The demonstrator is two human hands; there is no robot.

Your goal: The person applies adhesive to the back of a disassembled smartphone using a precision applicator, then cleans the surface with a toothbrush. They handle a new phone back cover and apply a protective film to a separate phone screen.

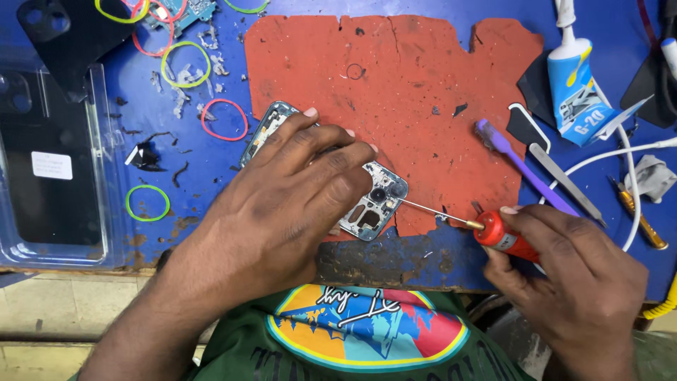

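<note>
My left hand (pixel 282 204) lies flat over an opened phone frame (pixel 374 201) and presses it onto a worn red mat (pixel 423 85). Only the frame's camera end and its far corner (pixel 271 116) show past my fingers. My right hand (pixel 571 282) grips a red-handled screwdriver (pixel 504 236) at the mat's near right edge. Its thin shaft (pixel 437 212) points left, and the tip sits at the frame's camera corner.
A purple toothbrush (pixel 518 166), metal tweezers (pixel 568 185), a blue glue tube (pixel 578 88) and a white cable (pixel 631 176) lie to the right. Rubber bands (pixel 224 120) and debris are scattered on the blue bench. A clear phone case (pixel 53 162) rests at left.
</note>
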